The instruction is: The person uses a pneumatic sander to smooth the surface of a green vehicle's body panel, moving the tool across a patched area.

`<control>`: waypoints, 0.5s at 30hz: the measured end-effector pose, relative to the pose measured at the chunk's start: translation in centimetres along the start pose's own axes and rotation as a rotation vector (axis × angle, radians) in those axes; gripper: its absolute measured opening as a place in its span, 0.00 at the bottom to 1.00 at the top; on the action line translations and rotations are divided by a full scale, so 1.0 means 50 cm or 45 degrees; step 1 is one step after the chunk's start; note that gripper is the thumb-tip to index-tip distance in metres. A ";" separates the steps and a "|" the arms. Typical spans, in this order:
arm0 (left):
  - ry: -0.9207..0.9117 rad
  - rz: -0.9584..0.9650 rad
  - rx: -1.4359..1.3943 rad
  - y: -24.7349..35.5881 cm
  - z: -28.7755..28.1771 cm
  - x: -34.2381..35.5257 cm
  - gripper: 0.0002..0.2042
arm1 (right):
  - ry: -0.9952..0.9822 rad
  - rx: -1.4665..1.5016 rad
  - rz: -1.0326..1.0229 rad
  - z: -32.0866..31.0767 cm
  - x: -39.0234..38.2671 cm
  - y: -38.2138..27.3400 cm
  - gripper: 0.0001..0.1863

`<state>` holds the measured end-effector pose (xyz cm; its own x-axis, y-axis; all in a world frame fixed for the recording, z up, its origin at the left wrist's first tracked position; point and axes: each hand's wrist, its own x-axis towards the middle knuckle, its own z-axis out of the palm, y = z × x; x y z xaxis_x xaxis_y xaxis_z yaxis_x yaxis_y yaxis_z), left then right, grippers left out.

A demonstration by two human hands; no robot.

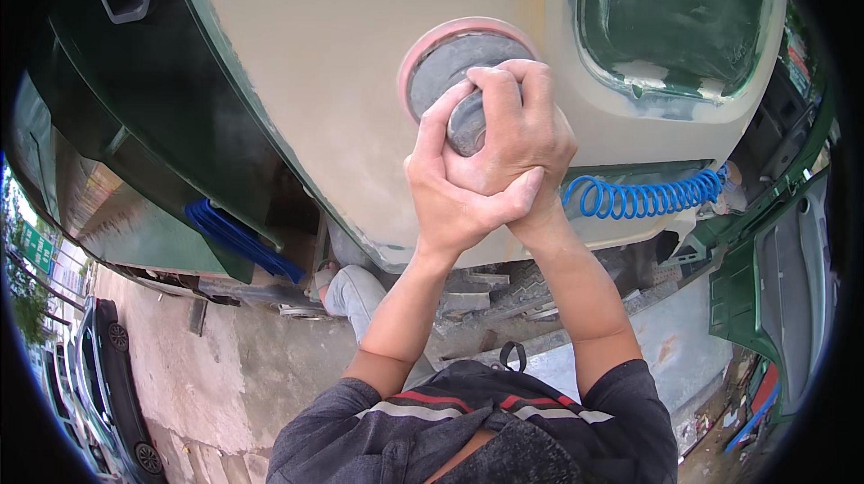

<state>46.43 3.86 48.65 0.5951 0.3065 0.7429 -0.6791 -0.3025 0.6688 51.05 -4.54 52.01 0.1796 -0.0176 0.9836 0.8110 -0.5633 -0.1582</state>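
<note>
Both my hands are closed around a round disc sander (443,66) with a dark grey pad, a black rounded top and a pink rim. Its disc faces a large beige-coated vehicle panel (310,61); whether it presses flat I cannot tell. My right hand (533,128) wraps over the top of the tool, fingers bent around it. From the left, my left hand (459,209) grips the same tool, its thumb lying across the base of my right hand. A blue coiled air hose (634,196) runs rightward from beside my right wrist.
A dark green recess (675,16) edges the panel at upper right. Blue folded tubing (243,241) hangs by the dark opening at left. A green door-like part (765,277) stands at right. Below lie stacked metal pieces (468,299); parked cars (112,394) stand lower left.
</note>
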 end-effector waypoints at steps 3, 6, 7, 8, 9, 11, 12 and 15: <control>-0.062 0.013 0.041 -0.001 -0.007 -0.006 0.48 | 0.024 -0.016 0.013 0.003 -0.011 -0.009 0.17; 0.132 0.002 -0.140 -0.025 -0.093 -0.041 0.47 | -0.105 -0.023 -0.097 0.058 -0.051 -0.079 0.20; 0.184 -0.036 -0.239 -0.030 -0.125 -0.053 0.46 | -0.156 -0.020 -0.146 0.080 -0.059 -0.111 0.18; 0.227 -0.029 -0.244 -0.030 -0.159 -0.058 0.44 | -0.209 -0.006 -0.188 0.103 -0.067 -0.147 0.15; 0.435 -0.168 -0.224 -0.002 -0.133 -0.053 0.43 | -0.201 -0.006 -0.200 0.122 -0.071 -0.162 0.14; 0.571 -0.296 -0.211 0.018 -0.093 -0.050 0.44 | -0.185 0.002 -0.215 0.136 -0.072 -0.179 0.13; 0.493 -0.292 -0.223 0.014 -0.086 -0.051 0.45 | -0.184 0.006 -0.197 0.127 -0.065 -0.173 0.14; 0.214 -0.156 -0.198 -0.013 -0.065 -0.050 0.46 | -0.105 0.020 -0.131 0.073 -0.061 -0.085 0.17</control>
<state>44.00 6.23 46.28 0.6063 0.4817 0.6328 -0.6720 -0.1151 0.7315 49.07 0.94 49.37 0.1394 0.1081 0.9843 0.8358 -0.5459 -0.0584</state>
